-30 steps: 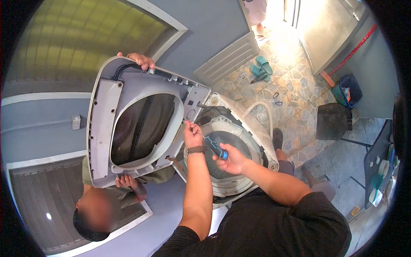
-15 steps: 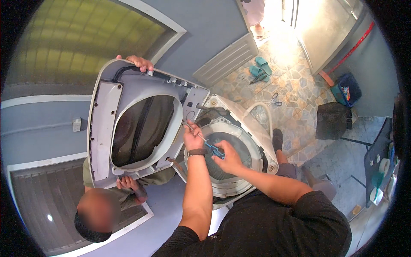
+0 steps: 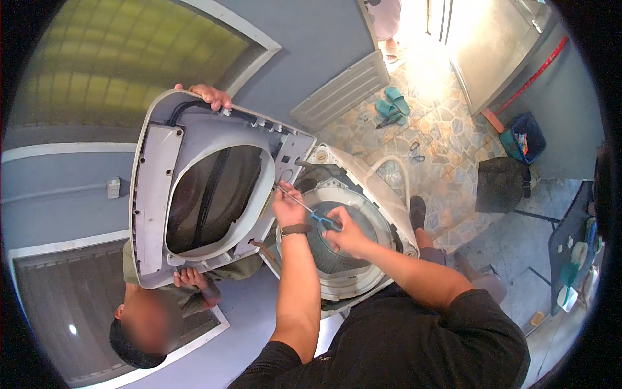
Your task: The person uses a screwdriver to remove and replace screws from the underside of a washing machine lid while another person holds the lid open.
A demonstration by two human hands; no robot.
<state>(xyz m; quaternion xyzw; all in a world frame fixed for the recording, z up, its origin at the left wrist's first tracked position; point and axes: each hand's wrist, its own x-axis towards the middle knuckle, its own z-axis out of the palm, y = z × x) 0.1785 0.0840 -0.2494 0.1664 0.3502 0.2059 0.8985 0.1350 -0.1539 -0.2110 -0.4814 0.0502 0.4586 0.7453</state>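
A screwdriver (image 3: 322, 219) with a blue and black handle crosses in front of me, its shaft slanting up to the left. The fingers of my right hand (image 3: 348, 236) are closed round the handle. Near the other end, my left hand (image 3: 289, 205) is closed about the shaft, beside the inner edge of a washing machine top cover (image 3: 153, 194). My fingers hide the exact contact of the tip. The tilted cover has a large oval opening and shows its underside. Below my hands is the open washing machine tub (image 3: 346, 284). A co-worker's hands (image 3: 211, 96) hold the cover's upper and lower edges.
The co-worker (image 3: 146, 324) is at the lower left, behind the cover. A pale hose (image 3: 392, 159) loops at the machine's far side. Teal slippers (image 3: 393, 104) lie on the stone-patterned floor, near a dark bin (image 3: 525, 137). Another person (image 3: 383, 19) shows partly at the doorway.
The screwdriver handle has turned a little in my right hand, whose fingers have shifted around it. My left hand stays at the shaft. The cover has barely moved.
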